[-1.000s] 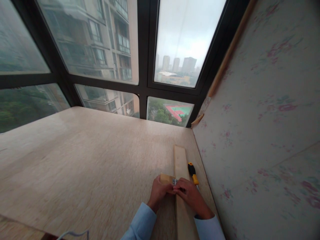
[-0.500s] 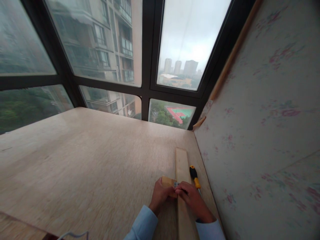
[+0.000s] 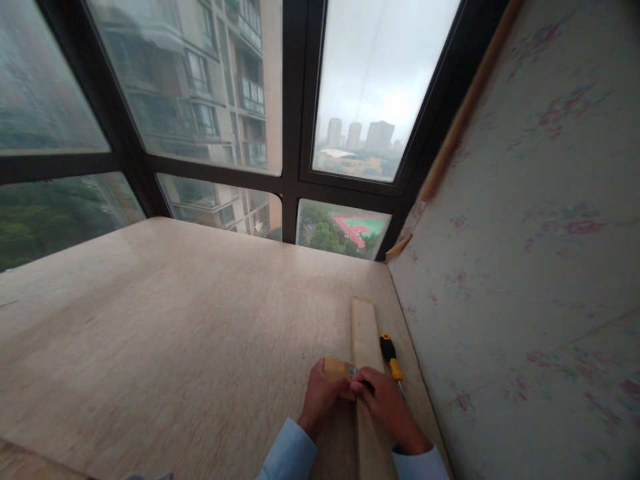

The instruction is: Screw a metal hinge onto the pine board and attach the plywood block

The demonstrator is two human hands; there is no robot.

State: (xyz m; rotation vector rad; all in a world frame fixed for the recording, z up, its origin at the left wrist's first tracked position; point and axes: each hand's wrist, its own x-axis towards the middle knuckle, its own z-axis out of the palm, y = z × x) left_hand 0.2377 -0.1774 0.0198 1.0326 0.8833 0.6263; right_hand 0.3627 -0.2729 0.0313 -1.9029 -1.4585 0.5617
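Note:
My left hand grips a short wooden block, which lies against the left side of a long wooden board. A small silver metal hinge sits at the joint between block and board. My right hand rests over the board, its thumb and fingers pinched together at the hinge's near end. The fingertips of both hands almost meet there, and they cover part of the hinge. To the right of the board lies a yellow-and-black screwdriver, its shaft partly behind my right hand.
The board lies lengthwise on a wide beige, marble-patterned surface. A wall with floral paper runs close along the right. Dark-framed windows stand at the far edge. Part of a pale cable shows at the bottom left.
The view has shifted slightly, so hands and board appear a little lower and further right. Both hands keep their places at the block and hinge, with only slight finger movement.

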